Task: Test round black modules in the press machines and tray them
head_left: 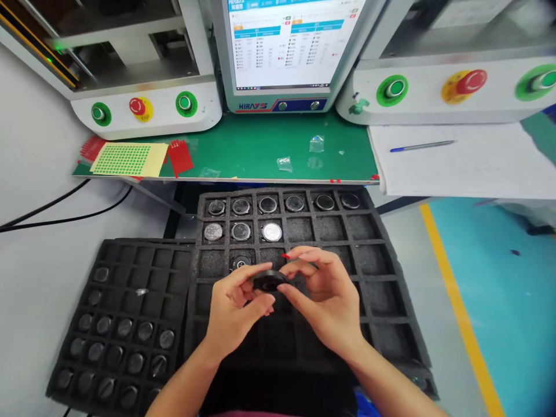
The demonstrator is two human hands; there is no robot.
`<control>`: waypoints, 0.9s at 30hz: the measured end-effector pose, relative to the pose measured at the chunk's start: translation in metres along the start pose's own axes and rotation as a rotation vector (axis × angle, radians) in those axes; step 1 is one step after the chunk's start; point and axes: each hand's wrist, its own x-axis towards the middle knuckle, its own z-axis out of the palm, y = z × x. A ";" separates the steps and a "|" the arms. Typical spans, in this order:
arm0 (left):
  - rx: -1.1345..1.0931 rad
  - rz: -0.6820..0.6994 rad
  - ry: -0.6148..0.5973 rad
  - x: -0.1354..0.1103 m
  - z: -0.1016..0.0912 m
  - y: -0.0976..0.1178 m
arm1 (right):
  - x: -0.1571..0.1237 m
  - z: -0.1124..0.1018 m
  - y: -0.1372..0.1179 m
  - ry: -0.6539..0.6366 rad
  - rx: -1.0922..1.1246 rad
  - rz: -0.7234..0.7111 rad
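Observation:
Over the middle of the foam tray, my left hand grips a round black watch body by its edge, between thumb and fingers. The thumb and fingers of my right hand close on the other edge of the same watch body. A small red strip shows at the tip of my right index finger. Just behind the hands, another watch body lies in a tray pocket, partly covered by my left hand. A bright silver-faced watch body sits one row farther back.
The large foam tray holds several watch bodies in its back rows. A second foam tray with more stands at left. Behind, a green shelf carries a yellow sticker sheet, red strips, papers and a pen, below a monitor.

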 end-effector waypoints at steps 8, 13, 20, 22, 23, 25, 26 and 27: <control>0.184 0.344 0.207 0.002 -0.004 -0.002 | 0.002 -0.003 0.004 0.027 0.152 0.174; 0.306 0.303 0.189 0.005 -0.004 0.008 | 0.003 -0.001 0.000 0.085 0.053 0.039; 0.355 0.318 0.000 0.006 -0.002 0.012 | 0.009 0.004 -0.005 0.047 0.291 0.331; 0.372 0.394 -0.079 0.006 -0.004 0.010 | 0.008 0.003 -0.004 0.080 0.362 0.414; 0.392 0.429 -0.103 0.006 -0.005 0.008 | 0.007 0.003 -0.003 0.093 0.402 0.457; 0.428 0.492 -0.111 0.007 -0.008 0.006 | 0.004 0.003 -0.004 0.105 0.488 0.545; 0.434 0.517 -0.112 0.007 -0.009 0.005 | 0.002 0.004 -0.004 0.104 0.524 0.586; 0.428 0.546 -0.119 0.008 -0.010 0.004 | 0.000 0.004 -0.005 0.100 0.553 0.620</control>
